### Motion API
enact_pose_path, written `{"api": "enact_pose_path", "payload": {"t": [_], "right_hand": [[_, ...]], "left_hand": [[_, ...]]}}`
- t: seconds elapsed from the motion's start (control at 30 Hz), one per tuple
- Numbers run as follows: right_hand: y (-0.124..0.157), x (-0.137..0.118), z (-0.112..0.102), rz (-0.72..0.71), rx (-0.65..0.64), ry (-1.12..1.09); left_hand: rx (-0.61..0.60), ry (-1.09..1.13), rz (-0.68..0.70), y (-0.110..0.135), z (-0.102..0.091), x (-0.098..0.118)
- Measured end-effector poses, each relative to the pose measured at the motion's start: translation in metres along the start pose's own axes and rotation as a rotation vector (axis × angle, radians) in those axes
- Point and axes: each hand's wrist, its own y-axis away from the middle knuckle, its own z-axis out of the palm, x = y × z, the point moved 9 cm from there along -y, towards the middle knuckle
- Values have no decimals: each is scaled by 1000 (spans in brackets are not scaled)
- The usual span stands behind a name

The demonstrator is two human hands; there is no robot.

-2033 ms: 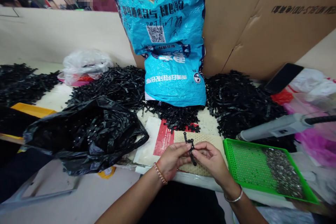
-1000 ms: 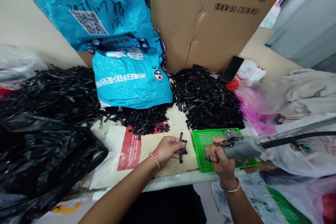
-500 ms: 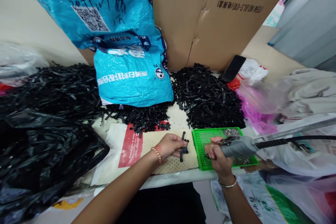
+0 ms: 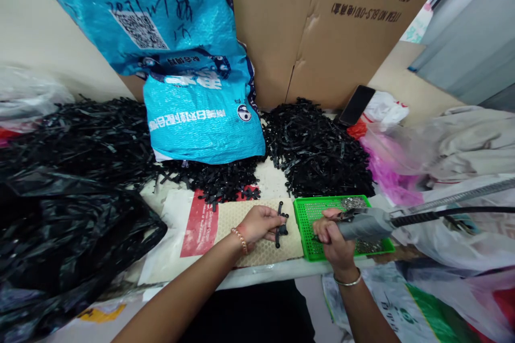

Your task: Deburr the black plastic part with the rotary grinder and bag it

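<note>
My left hand [image 4: 259,223] is closed in a pinch on a small black plastic part [image 4: 279,240] with long thin arms. That part is above a beige honeycomb-textured mat [image 4: 257,258], its arms pointing away from me and towards me. My right hand [image 4: 336,240] is wrapped round the front of a grey electric screwdriver [image 4: 364,223], which lies sideways with its tip pointing left. The tip is hidden by my fingers. Beneath the tool, a green perforated tray [image 4: 311,213] holds many small metal pieces [image 4: 354,202], likely screws.
Heaps of black plastic strips [image 4: 322,155] lie behind the mat and at the left [image 4: 92,134]. A blue printed sack [image 4: 205,118] rests between them. A black plastic bag [image 4: 68,236] fills the left front. A phone [image 4: 358,104] leans near the carton [image 4: 341,37]. A coiled cable [image 4: 454,201] runs right.
Almost nothing differs. Both hands keep the same hold and place, and the view has shifted very slightly.
</note>
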Motion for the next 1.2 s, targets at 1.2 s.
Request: {"api": "enact_pose_path", "payload": {"t": [1.2], "right_hand": [[-3,-15,1,-62,-2,-76]], "left_hand": [[51,14,-39,1,1,0]]}}
